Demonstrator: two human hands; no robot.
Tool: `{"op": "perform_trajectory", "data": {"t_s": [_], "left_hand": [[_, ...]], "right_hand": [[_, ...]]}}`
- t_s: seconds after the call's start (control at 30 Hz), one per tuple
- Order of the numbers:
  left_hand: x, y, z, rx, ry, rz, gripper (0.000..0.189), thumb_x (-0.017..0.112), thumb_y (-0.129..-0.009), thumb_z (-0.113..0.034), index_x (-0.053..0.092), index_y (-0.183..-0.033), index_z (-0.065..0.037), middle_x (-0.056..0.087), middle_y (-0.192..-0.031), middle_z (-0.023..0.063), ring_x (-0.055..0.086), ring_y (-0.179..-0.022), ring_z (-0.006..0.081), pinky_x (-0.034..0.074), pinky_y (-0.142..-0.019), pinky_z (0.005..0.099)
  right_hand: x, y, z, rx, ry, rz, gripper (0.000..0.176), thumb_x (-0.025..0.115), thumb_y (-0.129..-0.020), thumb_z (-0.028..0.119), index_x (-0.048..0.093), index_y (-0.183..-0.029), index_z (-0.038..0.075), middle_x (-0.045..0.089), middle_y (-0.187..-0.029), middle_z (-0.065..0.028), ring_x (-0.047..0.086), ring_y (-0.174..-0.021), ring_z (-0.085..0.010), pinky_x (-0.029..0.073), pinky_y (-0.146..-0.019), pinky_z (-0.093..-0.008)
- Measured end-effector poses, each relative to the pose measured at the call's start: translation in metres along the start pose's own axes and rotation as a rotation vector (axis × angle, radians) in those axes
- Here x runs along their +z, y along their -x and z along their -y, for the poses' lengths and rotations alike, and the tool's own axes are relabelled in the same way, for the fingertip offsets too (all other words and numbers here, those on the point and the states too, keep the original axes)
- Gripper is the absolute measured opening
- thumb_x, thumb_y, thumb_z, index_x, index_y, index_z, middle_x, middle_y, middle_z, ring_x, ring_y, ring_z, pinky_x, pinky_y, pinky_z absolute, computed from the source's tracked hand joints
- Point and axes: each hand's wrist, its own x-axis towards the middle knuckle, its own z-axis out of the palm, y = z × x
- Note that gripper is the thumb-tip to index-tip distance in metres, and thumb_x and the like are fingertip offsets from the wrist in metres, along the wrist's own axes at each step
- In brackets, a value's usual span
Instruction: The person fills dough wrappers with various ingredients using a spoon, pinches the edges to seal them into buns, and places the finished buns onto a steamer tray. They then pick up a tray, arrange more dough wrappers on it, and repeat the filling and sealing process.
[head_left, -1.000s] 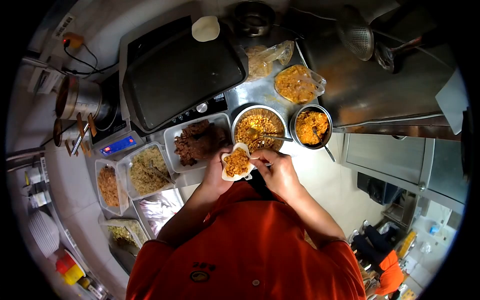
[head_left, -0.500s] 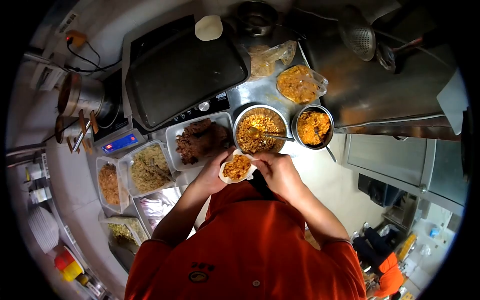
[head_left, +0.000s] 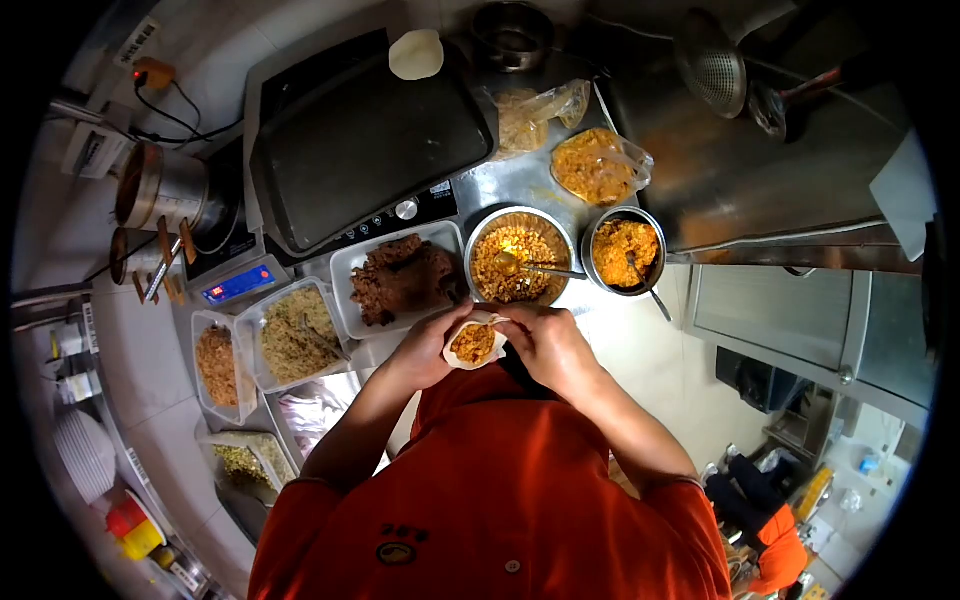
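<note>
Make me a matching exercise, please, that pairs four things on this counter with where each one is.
Things:
1. filled dough wrapper
2. flat dough disc
3. dark brown filling
4. metal spoon

Places:
A. in the white tray, just left of the round steel bowl
B. cupped between the left hand and the right hand
C. at the far corner of the black griddle
D. resting in the round steel bowl of yellow filling

Pairs: 1-B, 2-C, 3-A, 4-D.
</note>
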Motion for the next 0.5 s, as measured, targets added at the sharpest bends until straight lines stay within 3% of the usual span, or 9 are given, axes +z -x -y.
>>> {"op": "perform_trajectory", "data": {"t_s": [0.03, 0.1, 0.13, 0.17, 0.23, 0.3, 0.37, 0.4, 0.5], "left_hand": [[-0.007, 0.0, -0.001, 0.004, -0.001, -0.001, 0.042, 0.047, -0.109, -0.036, 0.059, -0.127, -0.001, 0.069, -0.12, 0.013, 0.069, -0.107, 0.0257, 0.058, -0.094, 0.0421], [-0.015, 0.004, -0.002, 0.026, 0.045, 0.282, 0.041, 0.048, -0.108, -0.035, 0.058, -0.131, -0.003, 0.068, -0.121, 0.0129, 0.069, -0.109, 0.025, 0.058, -0.094, 0.0426], [-0.011, 0.004, 0.011, 0.228, -0.577, -0.023, 0.038, 0.048, -0.108, -0.033, 0.058, -0.132, -0.006, 0.068, -0.121, 0.0109, 0.068, -0.111, 0.0244, 0.059, -0.092, 0.0435], [-0.009, 0.0, 0.012, 0.227, -0.575, -0.022, 0.038, 0.048, -0.108, -0.033, 0.058, -0.132, -0.006, 0.068, -0.121, 0.0109, 0.068, -0.111, 0.0244, 0.059, -0.092, 0.0435], [0.004, -0.002, 0.005, 0.082, -0.11, -0.027, 0.034, 0.049, -0.107, -0.032, 0.06, -0.127, -0.007, 0.069, -0.118, 0.0094, 0.067, -0.111, 0.0239, 0.059, -0.092, 0.0447], [0.015, 0.007, 0.0, 0.101, -0.081, 0.023, 0.031, 0.049, -0.107, -0.031, 0.063, -0.121, -0.007, 0.069, -0.115, 0.0079, 0.068, -0.107, 0.0217, 0.059, -0.09, 0.0416], [0.008, 0.007, 0.0, 0.085, -0.151, -0.029, 0.035, 0.048, -0.108, -0.034, 0.065, -0.121, -0.006, 0.07, -0.114, 0.0055, 0.068, -0.101, 0.015, 0.057, -0.088, 0.0343], [-0.017, -0.006, 0.008, 0.106, -0.071, 0.106, 0.037, 0.047, -0.109, -0.034, 0.064, -0.124, -0.006, 0.069, -0.117, 0.0056, 0.067, -0.106, 0.0157, 0.057, -0.091, 0.0354], [-0.008, -0.004, 0.01, 0.105, -0.05, 0.026, 0.037, 0.047, -0.109, -0.034, 0.064, -0.124, -0.005, 0.069, -0.117, 0.0056, 0.067, -0.108, 0.0167, 0.056, -0.093, 0.0359]], "right_hand": [[0.0, 0.002, -0.002, -0.005, -0.001, 0.001, 0.011, 0.071, -0.09, 0.004, 0.07, -0.101, 0.001, 0.071, -0.09, -0.0233, 0.07, -0.082, -0.0434, 0.056, -0.068, -0.0455], [0.002, 0.012, -0.003, -0.127, 0.074, -0.025, 0.014, 0.071, -0.091, 0.006, 0.071, -0.104, 0.001, 0.071, -0.09, -0.0231, 0.07, -0.081, -0.0429, 0.057, -0.068, -0.0455], [0.002, 0.014, 0.01, -0.016, 0.081, 0.022, 0.017, 0.071, -0.091, 0.005, 0.072, -0.107, 0.001, 0.071, -0.091, -0.023, 0.07, -0.082, -0.0423, 0.057, -0.069, -0.0456], [0.004, 0.013, 0.007, -0.014, 0.083, 0.023, 0.017, 0.071, -0.091, 0.005, 0.072, -0.107, 0.001, 0.071, -0.091, -0.023, 0.07, -0.082, -0.0423, 0.057, -0.069, -0.0456], [0.009, 0.005, -0.004, -0.034, 0.035, 0.033, 0.018, 0.071, -0.09, 0.004, 0.071, -0.108, 0.002, 0.07, -0.086, -0.0235, 0.07, -0.081, -0.043, 0.056, -0.069, -0.0471], [0.003, 0.003, -0.001, -0.016, 0.059, 0.038, 0.021, 0.071, -0.089, 0.003, 0.071, -0.11, 0.002, 0.07, -0.089, -0.0244, 0.069, -0.084, -0.0434, 0.056, -0.07, -0.0474], [0.005, 0.014, 0.004, -0.143, 0.149, 0.019, 0.023, 0.071, -0.089, 0.004, 0.07, -0.112, 0.002, 0.071, -0.097, -0.0253, 0.069, -0.087, -0.0439, 0.056, -0.071, -0.0475], [0.011, 0.018, 0.009, -0.086, 0.19, 0.017, 0.022, 0.071, -0.089, 0.003, 0.07, -0.111, 0.001, 0.07, -0.099, -0.0251, 0.068, -0.088, -0.0441, 0.056, -0.072, -0.0469], [0.008, 0.004, 0.009, -0.03, 0.069, 0.064, 0.021, 0.071, -0.089, 0.002, 0.07, -0.11, 0.002, 0.07, -0.096, -0.0245, 0.068, -0.087, -0.0443, 0.056, -0.071, -0.0466]]}}
